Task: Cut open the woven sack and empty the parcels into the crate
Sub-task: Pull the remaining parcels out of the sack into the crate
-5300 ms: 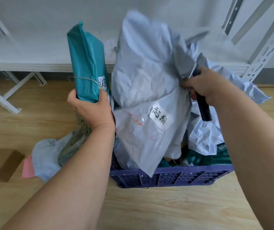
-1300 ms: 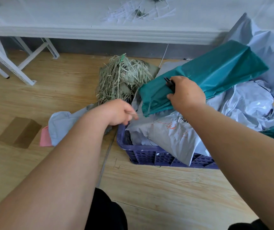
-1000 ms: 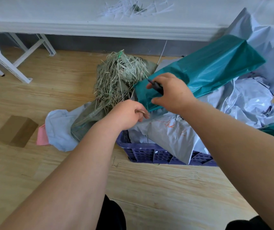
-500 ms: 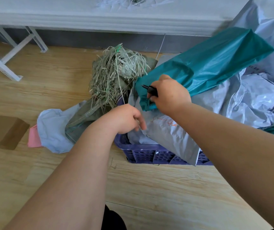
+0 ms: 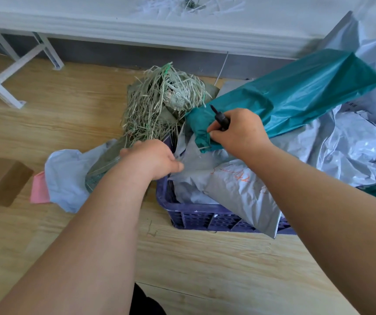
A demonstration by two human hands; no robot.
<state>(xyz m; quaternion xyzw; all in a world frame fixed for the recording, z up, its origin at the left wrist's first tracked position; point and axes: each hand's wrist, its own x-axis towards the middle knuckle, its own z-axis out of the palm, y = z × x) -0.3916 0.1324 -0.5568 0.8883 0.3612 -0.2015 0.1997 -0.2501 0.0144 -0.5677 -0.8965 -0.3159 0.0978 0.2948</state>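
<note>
A purple plastic crate on the floor is piled with grey parcels and a long teal parcel lying across the top. The frayed green woven sack lies slumped just left of the crate. My right hand grips a black cutter with its tip up, and its fingers pinch the teal parcel's near end. My left hand hovers at the crate's left corner with curled fingers; whether they pinch a thread or the grey wrap, I cannot tell.
A light blue parcel over a pink one and a brown cardboard box lie on the wooden floor to the left. A white shelf with shredded strips runs along the back, its legs at far left.
My right hand shifted slightly right and turned the cutter tip upward while holding the teal parcel's end. My left hand moved left and up toward the sack's edge.
</note>
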